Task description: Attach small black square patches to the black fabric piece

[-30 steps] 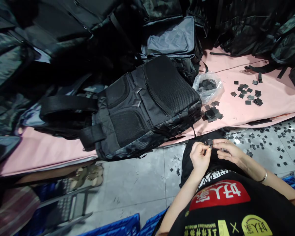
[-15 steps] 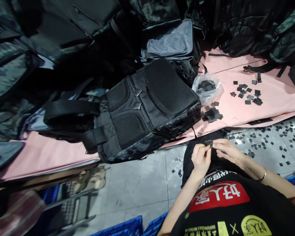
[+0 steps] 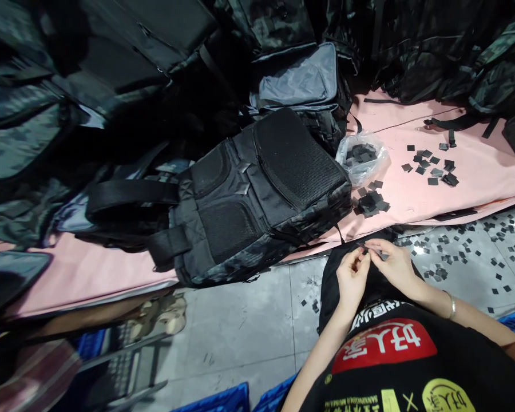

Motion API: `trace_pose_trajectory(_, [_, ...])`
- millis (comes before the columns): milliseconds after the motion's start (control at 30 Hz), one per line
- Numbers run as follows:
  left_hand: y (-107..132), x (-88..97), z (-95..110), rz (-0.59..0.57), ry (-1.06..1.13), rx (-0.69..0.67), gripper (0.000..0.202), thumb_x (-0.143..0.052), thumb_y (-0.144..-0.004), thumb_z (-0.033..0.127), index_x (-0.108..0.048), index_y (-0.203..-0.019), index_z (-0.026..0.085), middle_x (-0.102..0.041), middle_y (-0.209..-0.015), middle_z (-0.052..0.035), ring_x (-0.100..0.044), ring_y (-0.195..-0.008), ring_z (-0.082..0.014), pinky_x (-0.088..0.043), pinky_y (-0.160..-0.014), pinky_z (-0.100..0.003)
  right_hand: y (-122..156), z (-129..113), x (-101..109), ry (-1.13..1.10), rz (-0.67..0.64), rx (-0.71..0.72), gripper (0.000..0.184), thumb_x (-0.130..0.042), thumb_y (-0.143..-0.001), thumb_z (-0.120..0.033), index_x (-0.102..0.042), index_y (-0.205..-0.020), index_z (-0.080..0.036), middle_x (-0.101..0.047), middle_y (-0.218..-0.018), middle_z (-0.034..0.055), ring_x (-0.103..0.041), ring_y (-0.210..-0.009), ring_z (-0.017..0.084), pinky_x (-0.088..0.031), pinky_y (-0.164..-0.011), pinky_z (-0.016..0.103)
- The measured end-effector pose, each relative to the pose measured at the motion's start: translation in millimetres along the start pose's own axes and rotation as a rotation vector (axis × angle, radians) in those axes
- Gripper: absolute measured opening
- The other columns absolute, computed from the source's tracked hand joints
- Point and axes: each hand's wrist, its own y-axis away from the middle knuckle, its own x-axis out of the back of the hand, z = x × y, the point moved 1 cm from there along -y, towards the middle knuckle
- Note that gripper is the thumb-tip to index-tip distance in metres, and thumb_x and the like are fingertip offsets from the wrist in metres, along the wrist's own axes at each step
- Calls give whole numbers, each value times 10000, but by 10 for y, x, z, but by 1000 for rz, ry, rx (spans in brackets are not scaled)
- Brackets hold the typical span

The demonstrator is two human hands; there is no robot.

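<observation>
My left hand (image 3: pixel 352 273) and my right hand (image 3: pixel 392 268) meet over my lap, close to the table's front edge. Their thumbs and forefingers pinch a small dark square piece (image 3: pixel 364 250), mostly covered by the fingertips. Beyond them on the table, a black backpack (image 3: pixel 244 200) lies with its padded mesh back panel up and its straps stretched to the left. A clear plastic bag (image 3: pixel 361 157) holding black squares sits against the backpack's right end. Next to it is a small heap of black squares (image 3: pixel 371 203).
More squares (image 3: pixel 431 163) are scattered on the pink table cover (image 3: pixel 405 194), and many lie on the tiled floor (image 3: pixel 244 326). An open grey-lined bag (image 3: pixel 300 80) and other dark camouflage bags crowd the back. Blue crates (image 3: pixel 223 397) stand below.
My right hand has turned slightly and its fingers have curled closer to the left fingertips around the small piece. The view has shifted a little; the backpack has stayed put.
</observation>
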Motion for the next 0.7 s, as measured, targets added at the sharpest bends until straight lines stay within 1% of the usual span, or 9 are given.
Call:
trace_pose_trajectory(33, [-11, 15, 9, -4, -4, 3, 289, -542, -787, 339, -653, -971, 145, -632, -845, -65, -537, -703, -135, -446, -686, -262, 8, 6, -11, 14, 5, 20, 209, -489, -799, -219, -613, -968, -211, -698, -945, 26, -663, -851, 173, -531, -765, 295])
trace_pose_trajectory(100, [-39, 50, 33, -51, -40, -10, 292, -524, -799, 355, -670, -946, 149, -646, -836, -64, -549, -722, -149, -447, -700, -269, 27, 19, -26, 64, -2, 48, 216, -482, -809, -210, -585, -998, -215, -698, -949, 22, -665, -854, 168, -534, -730, 283])
trace_pose_trajectory(233, [-100, 126, 77, -167, -146, -83, 282, -488, -824, 340, -679, -948, 173, -651, -779, -45, -562, -715, -156, -445, -694, -264, 47, 17, 0, 204, -51, 63, 259, -501, -797, -188, -544, -1050, -223, -712, -866, 0, -674, -801, 176, -522, -650, 277])
trace_pose_trajectory(367, [-130, 163, 116, -221, -275, -188, 249, -459, -839, 284, -682, -848, 174, -640, -731, -45, -575, -716, -157, -444, -696, -261, 20, -16, 62, 208, -98, 44, 270, -520, -777, -175, -537, -1043, -216, -712, -785, -15, -674, -713, 167, -502, -613, 265])
trace_pose_trajectory(433, [-123, 155, 135, -226, -326, -224, 238, -447, -840, 255, -669, -836, 171, -636, -730, -47, -577, -709, -153, -445, -687, -259, 3, -28, 82, 199, -107, 38, 280, -521, -768, -174, -539, -1044, -216, -709, -759, -18, -668, -676, 162, -496, -606, 263])
trace_pose_trajectory(500, [-107, 131, 149, -192, -371, -252, 217, -447, -826, 219, -656, -860, 170, -637, -749, -50, -574, -705, -150, -445, -677, -256, -7, -38, 87, 195, -107, 45, 294, -516, -760, -172, -544, -1049, -217, -704, -751, -15, -662, -671, 164, -491, -608, 265])
trace_pose_trajectory(567, [-91, 100, 153, -118, -424, -267, 196, -458, -796, 182, -645, -853, 168, -634, -756, -49, -566, -700, -149, -442, -672, -257, -11, -50, 78, 177, -100, 57, 311, -507, -748, -163, -549, -1052, -215, -695, -750, -9, -656, -692, 166, -491, -629, 271])
trace_pose_trajectory(633, [-83, 71, 145, -32, -463, -261, 173, -466, -760, 149, -635, -789, 164, -618, -723, -41, -550, -678, -145, -432, -663, -256, -18, -66, 60, 133, -82, 56, 314, -499, -733, -152, -561, -1035, -211, -680, -734, -7, -647, -701, 162, -491, -666, 279])
trace_pose_trajectory(700, [-86, 45, 126, 34, -444, -229, 148, -471, -737, 141, -617, -722, 163, -595, -686, -27, -526, -642, -132, -416, -640, -248, -35, -81, 43, 60, -57, 22, 299, -503, -713, -151, -579, -997, -207, -658, -709, -10, -629, -664, 148, -492, -671, 277])
